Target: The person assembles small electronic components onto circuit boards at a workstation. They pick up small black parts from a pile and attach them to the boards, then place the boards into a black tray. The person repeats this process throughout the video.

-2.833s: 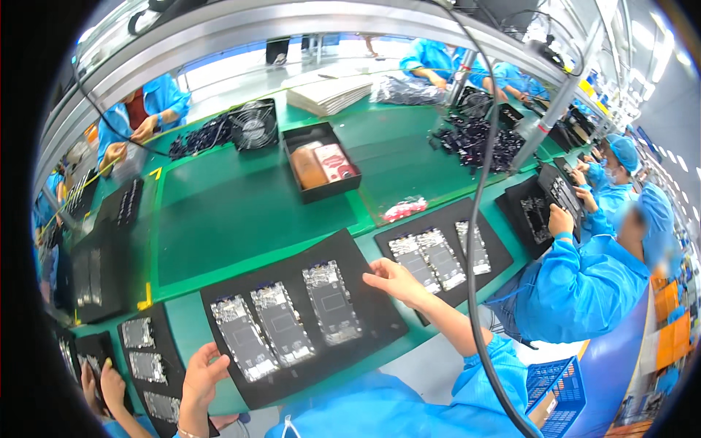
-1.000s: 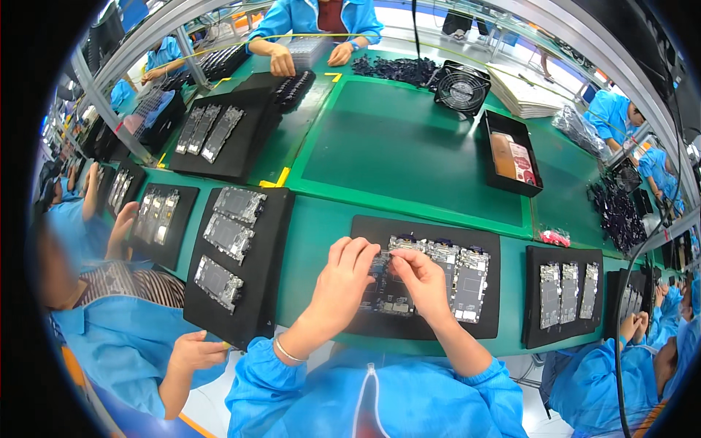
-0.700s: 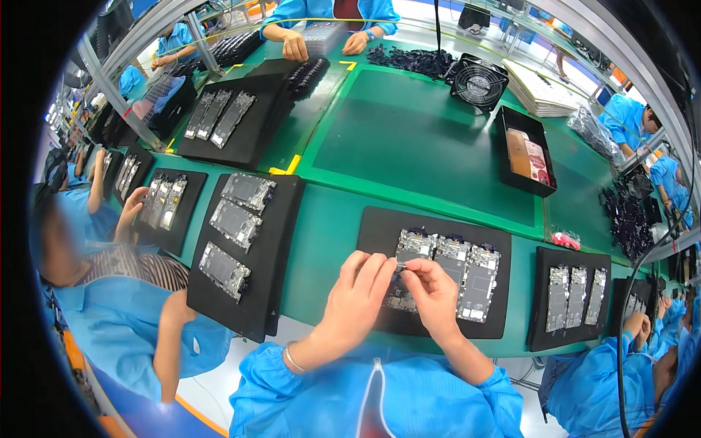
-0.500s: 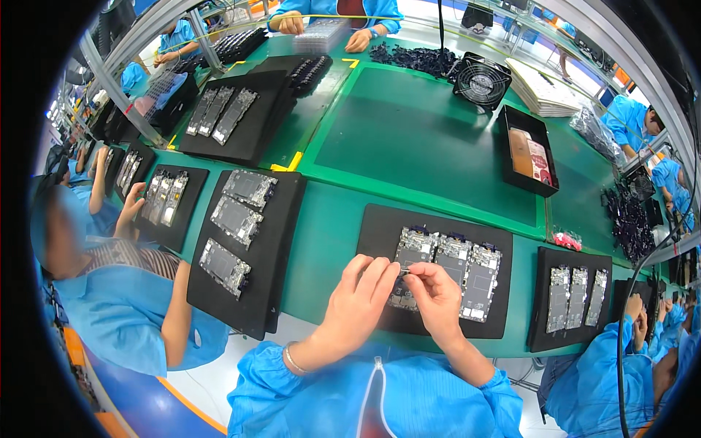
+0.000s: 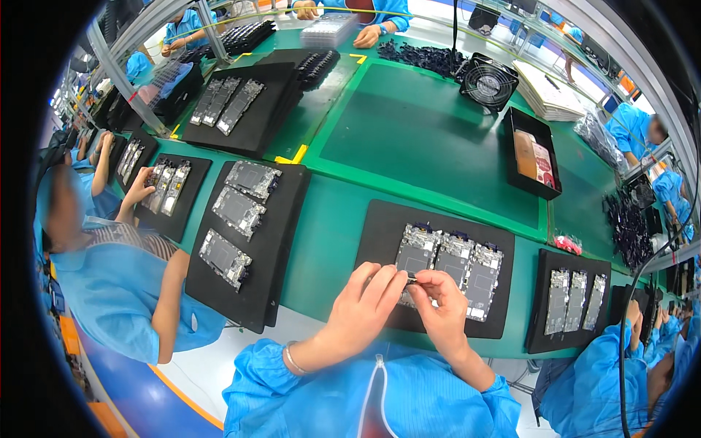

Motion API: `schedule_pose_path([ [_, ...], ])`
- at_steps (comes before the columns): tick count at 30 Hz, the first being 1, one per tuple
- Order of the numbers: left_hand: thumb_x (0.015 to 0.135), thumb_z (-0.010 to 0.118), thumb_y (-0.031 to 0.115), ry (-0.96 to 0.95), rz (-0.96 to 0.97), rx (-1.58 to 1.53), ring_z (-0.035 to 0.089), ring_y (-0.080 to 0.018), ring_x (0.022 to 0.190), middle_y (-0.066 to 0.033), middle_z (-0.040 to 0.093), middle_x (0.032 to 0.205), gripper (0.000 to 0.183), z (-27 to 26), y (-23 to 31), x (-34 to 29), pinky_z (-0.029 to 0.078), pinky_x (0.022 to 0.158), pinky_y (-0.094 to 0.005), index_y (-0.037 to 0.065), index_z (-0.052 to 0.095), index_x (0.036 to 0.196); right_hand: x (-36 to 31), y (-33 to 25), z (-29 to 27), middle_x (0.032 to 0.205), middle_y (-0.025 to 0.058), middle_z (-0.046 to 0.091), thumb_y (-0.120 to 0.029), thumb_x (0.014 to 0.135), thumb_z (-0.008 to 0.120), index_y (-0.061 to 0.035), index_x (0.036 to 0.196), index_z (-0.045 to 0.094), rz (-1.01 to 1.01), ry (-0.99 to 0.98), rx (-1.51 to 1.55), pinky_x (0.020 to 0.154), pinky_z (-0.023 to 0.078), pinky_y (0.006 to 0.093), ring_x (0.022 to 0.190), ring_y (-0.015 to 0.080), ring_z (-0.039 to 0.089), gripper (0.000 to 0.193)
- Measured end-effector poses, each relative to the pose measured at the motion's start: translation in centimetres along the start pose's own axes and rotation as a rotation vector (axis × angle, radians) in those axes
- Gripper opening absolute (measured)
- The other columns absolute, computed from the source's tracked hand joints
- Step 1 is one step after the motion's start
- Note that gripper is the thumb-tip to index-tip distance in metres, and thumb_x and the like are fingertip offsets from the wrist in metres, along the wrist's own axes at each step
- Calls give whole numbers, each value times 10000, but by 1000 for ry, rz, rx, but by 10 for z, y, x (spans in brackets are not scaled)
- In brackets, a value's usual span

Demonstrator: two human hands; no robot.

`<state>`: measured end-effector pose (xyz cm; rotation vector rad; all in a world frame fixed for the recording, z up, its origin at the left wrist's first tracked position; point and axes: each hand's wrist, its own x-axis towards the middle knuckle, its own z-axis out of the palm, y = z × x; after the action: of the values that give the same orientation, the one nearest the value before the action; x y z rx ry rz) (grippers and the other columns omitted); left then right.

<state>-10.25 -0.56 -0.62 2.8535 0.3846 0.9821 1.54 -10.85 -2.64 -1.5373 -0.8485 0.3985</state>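
My left hand (image 5: 369,305) and my right hand (image 5: 442,307) meet fingertip to fingertip above the near part of a black foam mat (image 5: 380,226). Both are closed in a pinch on a small dark piece (image 5: 411,278), too little and too covered by fingers to name. Beneath them lies the leftmost circuit board (image 5: 416,244), its lower part hidden by my hands. Beside it on the same mat are a middle circuit board (image 5: 454,255) and a right circuit board (image 5: 483,281). Dark connector parts sit along the far ends of the boards.
Left stands a thick black mat (image 5: 281,219) with three circuit boards, beside a co-worker (image 5: 139,285). Right is another mat with boards (image 5: 577,299). Beyond the green bench (image 5: 423,139) are a black box (image 5: 531,153), a fan (image 5: 485,80) and a heap of dark parts (image 5: 420,58).
My joined hands have shifted slightly down and right, still pinching the small piece. The view has tilted a little. The co-worker at the left has reached onto their boards.
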Motion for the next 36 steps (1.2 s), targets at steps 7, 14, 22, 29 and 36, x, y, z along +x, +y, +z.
schedule_pose_path([
  [7,651,646,-22,21,7,-41,460,-290,1059,-82,496,1151,493,-2,3,-7,490,824,-343,53,574,1134,-4,-15,-5,913,96,637,-33,802,677,-16,947,586,-5,-30,-111,673,527,271,810,177,662,172],
  [14,652,653,-27,49,38,-52,461,-296,1052,-84,498,1143,489,-1,4,-11,497,816,-339,52,569,1127,-5,-20,-12,885,94,633,-44,784,693,-31,932,588,-34,-81,-187,642,526,278,779,199,660,182],
  [22,645,650,-38,48,36,-79,459,-295,1048,-85,492,1148,523,-1,3,-12,496,815,-339,55,549,1149,-6,-23,-13,888,98,629,-28,785,687,-18,926,587,-20,-93,-178,632,533,280,780,196,658,173],
  [29,639,649,-48,54,37,-83,457,-302,1047,-88,491,1150,529,-1,4,-14,497,818,-341,59,550,1148,-4,-22,-14,876,94,631,-21,784,684,-22,913,589,-24,-115,-163,623,532,275,774,185,656,160],
  [36,643,649,-47,60,28,-104,456,-303,1049,-92,492,1152,517,0,4,-17,499,818,-350,61,555,1139,-6,-21,-14,874,94,634,-16,766,699,-25,897,591,-75,-115,-186,616,529,274,750,184,649,171],
])
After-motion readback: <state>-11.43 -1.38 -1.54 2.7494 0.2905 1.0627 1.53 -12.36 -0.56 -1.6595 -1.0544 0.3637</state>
